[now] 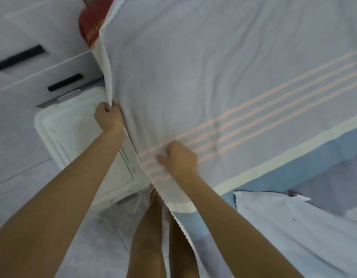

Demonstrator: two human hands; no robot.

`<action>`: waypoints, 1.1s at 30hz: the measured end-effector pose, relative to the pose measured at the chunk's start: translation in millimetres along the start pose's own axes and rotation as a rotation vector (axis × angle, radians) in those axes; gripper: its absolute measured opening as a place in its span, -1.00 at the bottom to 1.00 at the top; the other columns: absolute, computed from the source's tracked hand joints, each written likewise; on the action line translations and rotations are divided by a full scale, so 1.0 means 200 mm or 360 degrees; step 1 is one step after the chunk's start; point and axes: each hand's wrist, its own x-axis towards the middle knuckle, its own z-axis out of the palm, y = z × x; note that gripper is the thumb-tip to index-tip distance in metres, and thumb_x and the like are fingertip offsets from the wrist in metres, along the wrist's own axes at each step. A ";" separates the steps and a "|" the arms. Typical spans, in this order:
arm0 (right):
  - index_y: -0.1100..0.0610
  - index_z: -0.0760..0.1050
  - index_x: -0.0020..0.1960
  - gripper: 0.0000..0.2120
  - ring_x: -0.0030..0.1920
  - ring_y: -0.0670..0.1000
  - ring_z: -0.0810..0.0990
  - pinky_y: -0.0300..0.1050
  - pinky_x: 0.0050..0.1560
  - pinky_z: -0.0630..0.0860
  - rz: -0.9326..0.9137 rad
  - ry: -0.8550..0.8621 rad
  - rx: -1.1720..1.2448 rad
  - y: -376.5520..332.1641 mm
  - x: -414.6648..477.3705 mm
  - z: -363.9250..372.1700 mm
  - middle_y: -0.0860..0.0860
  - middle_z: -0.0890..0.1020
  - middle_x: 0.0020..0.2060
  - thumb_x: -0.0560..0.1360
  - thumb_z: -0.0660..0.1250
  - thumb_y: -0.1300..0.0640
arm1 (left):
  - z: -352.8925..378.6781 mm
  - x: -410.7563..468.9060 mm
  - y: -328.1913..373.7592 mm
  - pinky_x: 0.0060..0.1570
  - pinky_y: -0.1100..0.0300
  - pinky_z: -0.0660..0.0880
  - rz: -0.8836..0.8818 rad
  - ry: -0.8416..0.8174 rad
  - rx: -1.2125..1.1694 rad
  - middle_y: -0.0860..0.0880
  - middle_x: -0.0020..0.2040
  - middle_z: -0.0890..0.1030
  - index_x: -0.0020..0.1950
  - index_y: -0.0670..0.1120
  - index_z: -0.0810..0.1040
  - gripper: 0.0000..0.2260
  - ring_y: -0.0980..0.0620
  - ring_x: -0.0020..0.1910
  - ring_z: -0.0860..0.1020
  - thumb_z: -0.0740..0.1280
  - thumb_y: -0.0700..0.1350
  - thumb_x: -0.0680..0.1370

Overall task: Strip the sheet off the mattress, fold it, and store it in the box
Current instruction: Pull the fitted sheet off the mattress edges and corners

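A pale grey sheet (193,67) with several pink stripes and a cream and blue border lies spread over the mattress. My left hand (108,117) grips the sheet's left edge, where the scalloped hem hangs down. My right hand (179,159) pinches the fabric on the pink stripes near the same edge. A white plastic box (73,141) with a closed lid stands on the floor just left of the bed, partly hidden behind my left forearm.
White drawers with black handles (19,57) stand at the left behind the box. A red cloth (89,29) shows at the bed's far left corner. A white cloth (283,217) lies over the near right of the bed. My bare legs stand on pale floor tiles (23,187).
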 end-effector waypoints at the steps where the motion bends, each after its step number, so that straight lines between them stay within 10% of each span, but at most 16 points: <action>1: 0.12 0.43 0.06 -0.61 0.02 0.09 0.57 -0.10 -0.08 0.37 -0.0011 -0.0005 -0.0036 -0.01 0.01 0.01 0.05 0.59 -0.04 0.51 0.26 -0.21 | -0.02 0.02 -0.01 -0.33 0.32 0.29 0.0050 0.0019 -0.0021 0.03 -0.38 0.22 -0.36 -0.02 0.11 -0.60 0.09 -0.37 0.24 0.26 -0.20 0.56; 10: 0.12 0.36 0.15 -0.61 0.08 0.12 0.54 -0.08 0.04 0.40 -0.0346 -0.0238 -0.0284 -0.02 0.02 0.00 0.05 0.54 0.05 0.46 0.33 -0.08 | -0.06 0.11 -0.04 -0.39 0.30 0.21 0.0250 -0.0152 0.0392 0.08 -0.36 0.25 -0.33 0.00 0.11 -0.63 0.12 -0.37 0.26 0.19 -0.07 0.62; 18: 0.13 0.37 0.22 -0.46 0.11 0.11 0.56 -0.08 0.00 0.44 0.0094 0.0031 -0.0334 0.06 0.03 -0.12 0.04 0.55 0.09 0.43 0.35 -0.22 | 0.02 0.01 0.05 -0.15 0.20 0.40 -0.0122 -0.0133 0.0071 -0.04 -0.06 0.49 0.03 -0.08 0.30 -0.68 0.00 -0.15 0.47 0.27 0.14 0.55; 25: 0.20 0.48 0.20 -0.74 0.18 0.13 0.55 -0.08 0.10 0.47 0.0029 0.0001 -0.0536 -0.01 0.06 -0.08 0.11 0.58 0.15 0.56 0.14 0.24 | -0.06 0.04 0.06 -0.11 0.36 0.38 0.0349 -0.0421 0.0205 -0.13 0.11 0.61 0.19 -0.22 0.55 -0.64 0.03 0.04 0.55 0.32 0.03 0.55; 33: 0.12 0.53 -0.03 -0.88 -0.03 0.09 0.56 -0.17 -0.17 0.38 -0.0381 -0.0315 -0.0018 0.12 0.03 -0.01 0.05 0.60 -0.09 0.53 0.24 0.12 | 0.02 0.08 0.02 0.04 0.16 0.43 0.0105 -0.0239 0.0378 -0.16 0.18 0.56 0.24 -0.21 0.44 -0.62 -0.09 0.14 0.53 0.21 0.07 0.60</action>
